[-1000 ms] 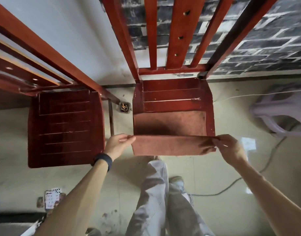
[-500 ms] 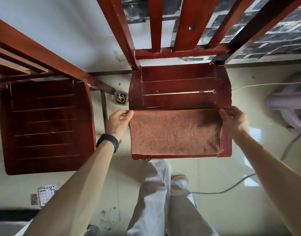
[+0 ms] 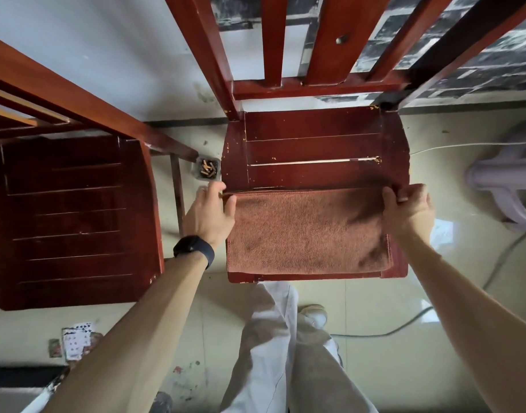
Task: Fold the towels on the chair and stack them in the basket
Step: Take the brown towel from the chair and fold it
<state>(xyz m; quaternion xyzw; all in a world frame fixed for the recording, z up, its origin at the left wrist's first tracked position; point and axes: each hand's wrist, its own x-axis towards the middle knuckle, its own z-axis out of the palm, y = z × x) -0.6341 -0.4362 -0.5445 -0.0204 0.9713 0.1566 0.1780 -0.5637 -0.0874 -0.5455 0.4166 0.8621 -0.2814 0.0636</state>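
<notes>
A reddish-brown towel (image 3: 308, 231) lies folded flat on the front half of the red wooden chair seat (image 3: 312, 153). My left hand (image 3: 208, 214) pinches the towel's far left corner between thumb and fingers. At the far right corner, my right hand (image 3: 406, 208) grips the folded edge with curled fingers. Both hands sit at the towel's back edge, about mid-seat. No basket is in view.
A second red wooden chair (image 3: 74, 219) stands to the left. Between the chairs sits a small ashtray (image 3: 207, 169) on the floor. A pale plastic stool (image 3: 506, 186) is at the right, cables (image 3: 404, 329) run over the tiles, and playing cards (image 3: 77, 342) lie at lower left.
Both hands carried the towel's near edge up and away over the seat, folding it in half; the towel now lies doubled with the hands at its back corners.
</notes>
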